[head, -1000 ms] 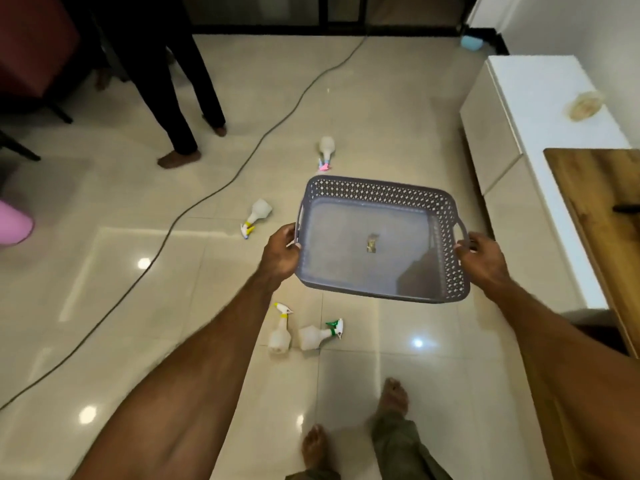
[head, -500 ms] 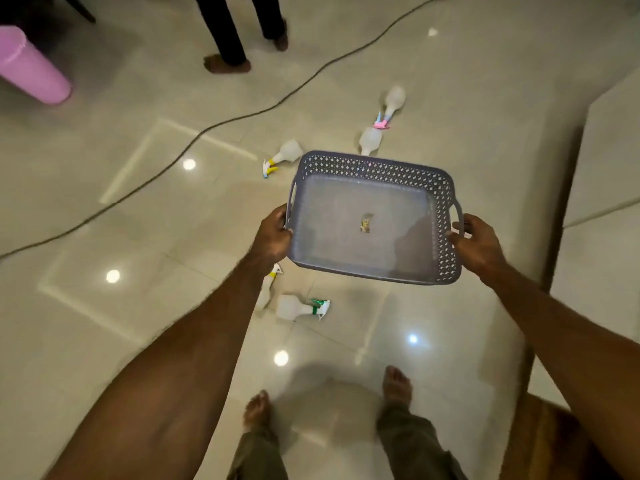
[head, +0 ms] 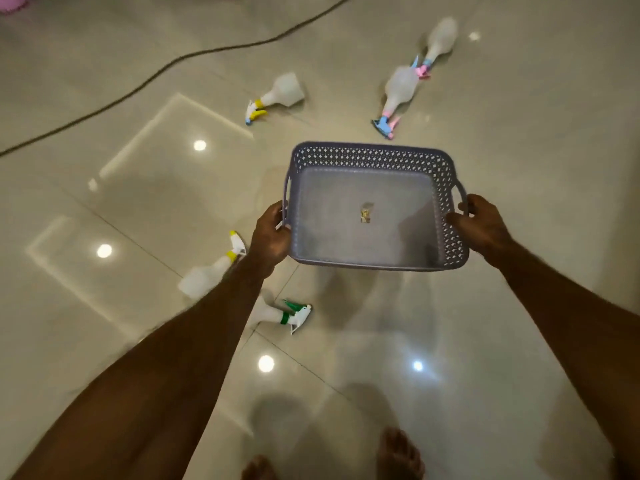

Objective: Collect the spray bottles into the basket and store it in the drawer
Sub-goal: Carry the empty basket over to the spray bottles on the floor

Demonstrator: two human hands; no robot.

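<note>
**Basket held over the floor; no bottles collected yet**

The basket [head: 372, 161] is carried clear of the tiled floor [head: 519, 306] by both side handles. The left hand [head: 272, 235] is wrapped around the left handle; the right hand [head: 476, 223] is closed on the right handle. Only a small sticker is seen inside.

Five spray bottles lie tipped over on the floor:
- yellow-collared bottle [head: 207, 275], partly hidden by the left forearm
- green-trigger bottle [head: 280, 315], near it
- yellow-trigger bottle [head: 277, 97], beyond the basket
- two pink-and-blue bottles [head: 398, 91] and [head: 440, 38], end to end, farther off

A cable [head: 138, 86] crosses the far floor.

Step judged: collection not begun. The basket should probably be set down near the bottles, freeing a hand. No drawer is in view.
</note>
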